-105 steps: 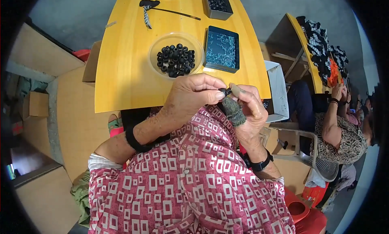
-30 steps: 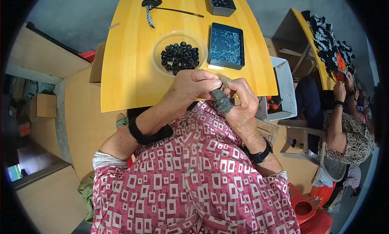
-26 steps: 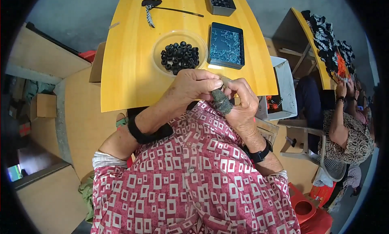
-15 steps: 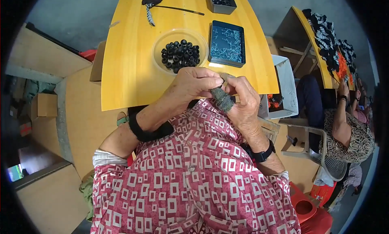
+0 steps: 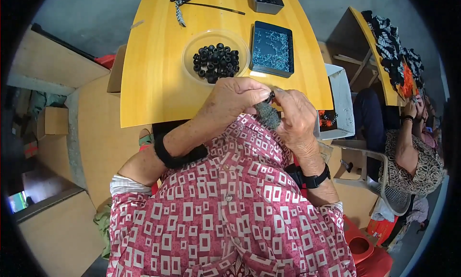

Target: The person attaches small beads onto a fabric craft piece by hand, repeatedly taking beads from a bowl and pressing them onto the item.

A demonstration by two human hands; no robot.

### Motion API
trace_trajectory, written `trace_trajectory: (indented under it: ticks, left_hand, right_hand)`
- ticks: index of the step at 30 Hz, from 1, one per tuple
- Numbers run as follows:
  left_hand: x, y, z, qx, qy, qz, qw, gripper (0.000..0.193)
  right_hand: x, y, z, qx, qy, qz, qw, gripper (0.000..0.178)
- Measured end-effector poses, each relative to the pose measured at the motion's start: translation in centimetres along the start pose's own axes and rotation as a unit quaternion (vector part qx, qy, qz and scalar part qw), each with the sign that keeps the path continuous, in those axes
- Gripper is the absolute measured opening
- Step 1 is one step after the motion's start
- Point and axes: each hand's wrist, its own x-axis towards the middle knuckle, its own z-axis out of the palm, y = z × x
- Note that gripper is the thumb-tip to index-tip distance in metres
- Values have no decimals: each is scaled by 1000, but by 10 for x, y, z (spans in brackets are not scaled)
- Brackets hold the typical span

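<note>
Just in front of my body, over the table's near edge, my two hands meet with their fingertips close together. My left hand (image 5: 235,98) is closed in a pinch on a small black bead (image 5: 270,97). My right hand (image 5: 297,114) curls from the other side, thumb and forefinger at the same bead. Between the hands sits a dark grey knitted piece (image 5: 267,115), against my right fingers; whether it is held or worn on a finger I cannot tell. Beyond them a clear round bowl (image 5: 188,75) holds several black beads (image 5: 216,61).
Right of the bowl lies a dark tin (image 5: 272,71) of tiny blue-clear beads on the yellow table (image 5: 153,85). Farther back are a metal box (image 5: 267,7) of black pieces and a thin dark stick (image 5: 216,7). A white bin (image 5: 342,99) stands at right; another person (image 5: 413,157) works beyond.
Both hands have shifted slightly right, and my right hand has turned a little. The black bead at the fingertips now shows more plainly. At right, the other person's hands have moved.
</note>
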Motion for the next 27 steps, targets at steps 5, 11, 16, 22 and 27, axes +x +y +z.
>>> trace_trajectory:
  ticks: [5,11,16,22,27]
  left_hand:
    - [2,0,-1,40,15,12,999,19]
    - [4,-4,-1,36,26,29,999,19]
    - [1,0,1,35,14,13,999,22]
    - [-3,-1,-11,37,-26,23,999,32]
    - [-4,-5,-9,-10,-25,28,999,32]
  right_hand:
    - [2,1,4,-15,38,-23,999,29]
    - [1,0,9,-13,39,-15,999,28]
    - [0,-5,6,-14,16,13,1000,26]
    - [9,-13,-9,-28,-67,19,997,23]
    - [14,-13,-24,38,-133,45,989,28]
